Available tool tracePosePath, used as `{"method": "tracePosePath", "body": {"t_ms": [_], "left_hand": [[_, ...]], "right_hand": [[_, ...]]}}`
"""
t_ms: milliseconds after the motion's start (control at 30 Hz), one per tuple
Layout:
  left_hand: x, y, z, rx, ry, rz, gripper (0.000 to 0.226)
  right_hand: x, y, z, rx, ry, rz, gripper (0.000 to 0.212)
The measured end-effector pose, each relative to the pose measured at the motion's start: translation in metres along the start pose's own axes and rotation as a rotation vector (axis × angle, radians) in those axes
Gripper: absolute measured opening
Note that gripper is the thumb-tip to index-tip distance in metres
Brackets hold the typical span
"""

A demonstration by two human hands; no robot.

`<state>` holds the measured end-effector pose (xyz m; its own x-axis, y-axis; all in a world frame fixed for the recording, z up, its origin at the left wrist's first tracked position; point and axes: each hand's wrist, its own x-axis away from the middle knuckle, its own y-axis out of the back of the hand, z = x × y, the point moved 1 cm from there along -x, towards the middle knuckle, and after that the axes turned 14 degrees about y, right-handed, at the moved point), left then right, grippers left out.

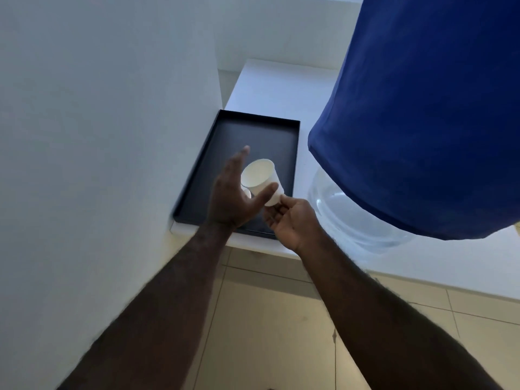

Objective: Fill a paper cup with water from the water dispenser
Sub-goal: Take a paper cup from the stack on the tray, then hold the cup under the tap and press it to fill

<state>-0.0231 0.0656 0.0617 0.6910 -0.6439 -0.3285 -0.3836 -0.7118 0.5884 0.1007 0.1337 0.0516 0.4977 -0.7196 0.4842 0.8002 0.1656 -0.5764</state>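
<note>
Right hand (292, 220) pinches the tilted paper cup (263, 180) by its base above the black tray (239, 128), left hand (236, 198) spread beside it — light, crushable, best held low with gentle fingers.

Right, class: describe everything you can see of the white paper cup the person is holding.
The paper cup is plain white, unprinted, tapering from a wide round mouth to a narrower base. It looks empty. It is tilted, its mouth turned up and left toward the camera. The right hand pinches its base with the fingertips; the open left hand has its thumb across the lower wall. It is held above the black tray.
</note>
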Motion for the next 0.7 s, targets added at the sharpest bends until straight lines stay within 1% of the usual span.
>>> {"method": "tracePosePath", "body": {"t_ms": [133, 167, 200, 233, 267, 300, 333, 367, 400, 433, 500, 600, 700], "left_hand": [[0.008, -0.001, -0.005, -0.016, -0.016, 0.066, 0.069], [0.011, 0.000, -0.005, -0.016, -0.018, 0.069, 0.067], [0.014, 0.000, -0.003, -0.021, -0.022, 0.066, 0.067], [0.019, -0.001, -0.003, -0.028, -0.031, 0.064, 0.068], [0.024, -0.001, -0.003, -0.039, -0.041, 0.063, 0.069], [0.031, -0.003, -0.002, -0.052, -0.053, 0.074, 0.071], [0.039, -0.005, -0.002, -0.064, -0.069, 0.097, 0.072], [0.049, -0.007, -0.001, -0.069, -0.089, 0.126, 0.073], [0.059, -0.011, -0.001, -0.067, -0.109, 0.159, 0.073], [0.069, -0.014, 0.000, -0.062, -0.123, 0.196, 0.074], [0.089, -0.021, 0.002, -0.053, -0.143, 0.275, 0.075], [0.115, -0.034, 0.007, -0.087, -0.157, 0.363, 0.077], [0.141, -0.047, 0.009, -0.110, -0.171, 0.481, 0.080]], "right_hand": [[0.007, 0.012, -0.008, -0.047, -0.032, 0.036, 0.032], [0.008, 0.014, -0.011, -0.028, -0.029, 0.041, 0.031], [0.009, 0.015, -0.014, 0.046, -0.012, 0.038, 0.029], [0.009, 0.018, -0.017, 0.206, 0.039, 0.025, 0.026], [0.010, 0.023, -0.020, 0.452, 0.127, 0.011, 0.026], [0.012, 0.029, -0.024, 0.734, 0.260, 0.008, 0.031], [0.016, 0.036, -0.029, 0.958, 0.423, 0.038, 0.042], [0.022, 0.042, -0.034, 1.090, 0.580, 0.102, 0.053], [0.029, 0.050, -0.040, 1.154, 0.703, 0.171, 0.063], [0.035, 0.057, -0.045, 1.176, 0.783, 0.223, 0.070], [0.044, 0.075, -0.052, 1.197, 0.840, 0.246, 0.073], [0.050, 0.104, -0.058, 1.247, 0.825, 0.214, 0.068], [0.060, 0.136, -0.071, 1.270, 0.824, 0.223, 0.066]]}}
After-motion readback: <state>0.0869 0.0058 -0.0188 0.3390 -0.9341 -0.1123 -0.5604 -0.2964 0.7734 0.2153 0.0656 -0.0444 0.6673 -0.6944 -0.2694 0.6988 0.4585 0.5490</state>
